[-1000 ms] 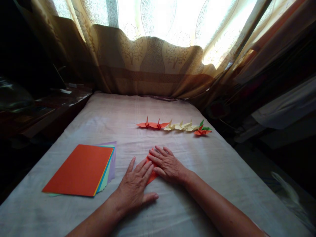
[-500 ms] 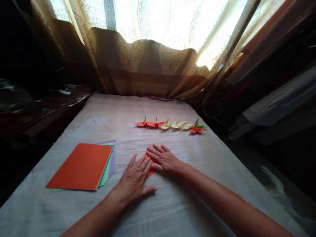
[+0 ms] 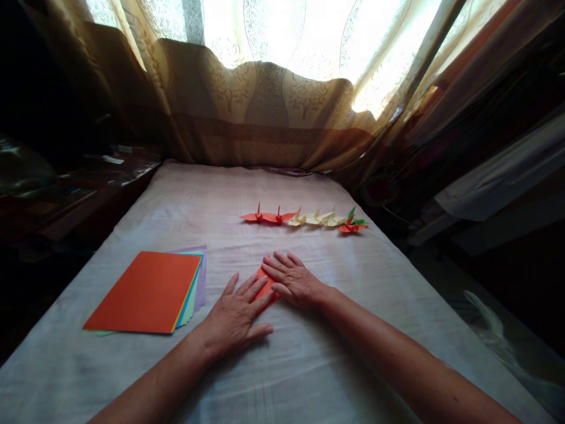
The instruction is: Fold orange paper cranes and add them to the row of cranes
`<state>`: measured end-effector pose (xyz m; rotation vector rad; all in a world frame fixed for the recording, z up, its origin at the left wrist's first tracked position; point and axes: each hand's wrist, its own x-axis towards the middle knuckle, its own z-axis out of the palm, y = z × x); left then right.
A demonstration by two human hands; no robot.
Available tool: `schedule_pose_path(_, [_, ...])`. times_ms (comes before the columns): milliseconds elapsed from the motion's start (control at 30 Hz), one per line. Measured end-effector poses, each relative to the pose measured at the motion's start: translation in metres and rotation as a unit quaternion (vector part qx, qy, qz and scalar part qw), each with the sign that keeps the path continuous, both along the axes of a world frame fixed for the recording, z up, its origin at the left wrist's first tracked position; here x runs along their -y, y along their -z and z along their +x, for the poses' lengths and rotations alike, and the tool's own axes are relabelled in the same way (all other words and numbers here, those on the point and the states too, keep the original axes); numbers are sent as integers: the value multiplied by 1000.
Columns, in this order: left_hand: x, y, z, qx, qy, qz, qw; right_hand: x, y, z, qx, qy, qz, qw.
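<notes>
A small folded orange paper [image 3: 266, 287] lies flat on the cloth-covered surface, partly hidden under my fingers. My left hand [image 3: 233, 315] rests palm down with its fingers spread, the fingertips on the paper's left side. From the right, my right hand [image 3: 293, 281] lies flat with fingers stretched over the paper's upper right part. Neither hand grasps anything. Beyond them stands a row of folded paper cranes: orange-red cranes [image 3: 269, 218] on the left, several cream cranes [image 3: 318, 219] in the middle, then a green crane [image 3: 356, 220] behind another orange crane [image 3: 352, 227].
A stack of coloured paper sheets [image 3: 145, 291], orange on top, lies to the left of my hands. Pale cloth [image 3: 207, 194] covers the surface. A patterned curtain [image 3: 265, 118] hangs at the far edge. Dark clutter stands on the left; hanging clothes [image 3: 498, 176] are on the right.
My left hand has slid slightly left and down across the orange paper, uncovering more of it. My right hand stays nearly in place. The whole view has shifted slightly.
</notes>
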<state>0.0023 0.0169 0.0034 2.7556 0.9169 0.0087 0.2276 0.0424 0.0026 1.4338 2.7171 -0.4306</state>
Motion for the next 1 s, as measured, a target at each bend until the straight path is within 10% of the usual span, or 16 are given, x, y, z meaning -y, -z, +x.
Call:
schedule_pose_path(500, [36, 5, -39, 24, 17, 46, 999, 0, 5, -1, -9, 10, 34, 999])
schedule_pose_path(1000, [21, -29, -11, 101, -52, -5, 993, 7, 12, 1, -175, 100, 126, 971])
